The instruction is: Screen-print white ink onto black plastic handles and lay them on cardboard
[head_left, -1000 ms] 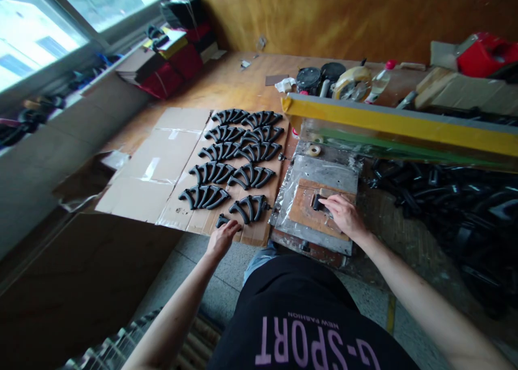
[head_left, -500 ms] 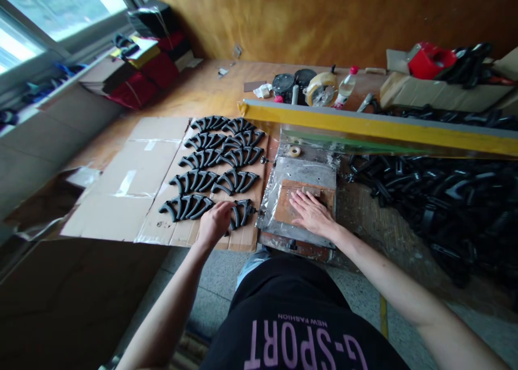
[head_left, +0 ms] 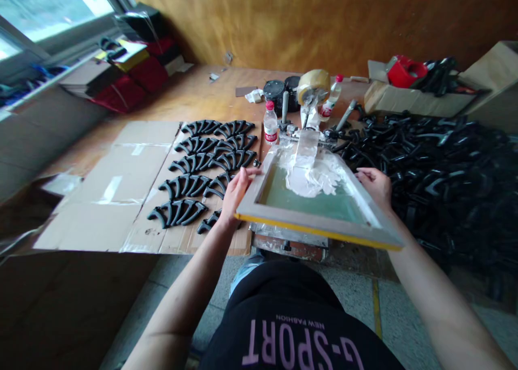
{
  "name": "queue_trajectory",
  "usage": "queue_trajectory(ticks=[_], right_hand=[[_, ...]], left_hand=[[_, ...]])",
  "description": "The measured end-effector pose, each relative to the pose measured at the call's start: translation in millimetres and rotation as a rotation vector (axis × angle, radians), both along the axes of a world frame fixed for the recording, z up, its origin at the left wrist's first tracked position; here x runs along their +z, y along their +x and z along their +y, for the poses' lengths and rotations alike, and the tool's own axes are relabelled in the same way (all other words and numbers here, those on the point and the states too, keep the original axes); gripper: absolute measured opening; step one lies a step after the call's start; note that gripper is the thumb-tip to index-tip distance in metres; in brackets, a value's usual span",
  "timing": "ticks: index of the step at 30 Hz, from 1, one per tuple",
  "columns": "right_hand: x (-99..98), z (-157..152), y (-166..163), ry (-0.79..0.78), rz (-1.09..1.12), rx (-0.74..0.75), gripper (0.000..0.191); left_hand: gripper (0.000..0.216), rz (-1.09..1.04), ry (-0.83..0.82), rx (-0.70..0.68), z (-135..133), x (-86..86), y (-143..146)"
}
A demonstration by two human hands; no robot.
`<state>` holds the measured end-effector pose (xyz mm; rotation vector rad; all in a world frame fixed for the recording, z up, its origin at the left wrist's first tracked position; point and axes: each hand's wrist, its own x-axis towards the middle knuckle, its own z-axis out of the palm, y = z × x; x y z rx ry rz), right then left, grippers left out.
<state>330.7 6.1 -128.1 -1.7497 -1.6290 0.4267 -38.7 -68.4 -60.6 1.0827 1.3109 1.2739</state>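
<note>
A screen printing frame (head_left: 319,228) tilts in front of me over the base plate (head_left: 291,235), its mesh (head_left: 275,194) greenish. White ink (head_left: 311,181) and a flat squeegee blade (head_left: 307,149) lie on the mesh. My left hand (head_left: 237,192) is closed on the frame's left side, fingers along its edge. My right hand (head_left: 375,185) is at the right side with fingers curled at the edge. Left of the frame, curved black plastic handles (head_left: 178,212) lie in fanned rows on flattened cardboard (head_left: 137,189). The wooden board on the plate is hidden under the frame.
A large heap of black plastic parts (head_left: 445,181) spreads on the right. Behind the frame stand a bottle (head_left: 270,124), a second bottle (head_left: 332,97), dark tubs (head_left: 274,92) and a tape roll (head_left: 313,87). An open carton (head_left: 421,97) sits back right.
The screen printing frame has swung down from its raised position. My left hand has left the black handles and my right hand the wooden board; both are now at the frame's sides.
</note>
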Motion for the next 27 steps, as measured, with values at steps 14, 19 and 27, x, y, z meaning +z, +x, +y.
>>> queue_trajectory(ticks=[14,19,27], right_hand=[[8.9,-15,-121,-0.071,-0.625,0.749,0.016],[23.1,-28,-95,-0.091,-0.581,1.095,0.026],[5.5,-47,-104,0.06,-0.511,0.94,0.028]], left_hand=[[0.058,0.214,-0.314,-0.03,-24,-133.7,-5],[0.058,0.203,-0.324,-0.055,-25,-136.2,-6],[0.057,0.228,-0.312,-0.032,-26,-126.3,-2]])
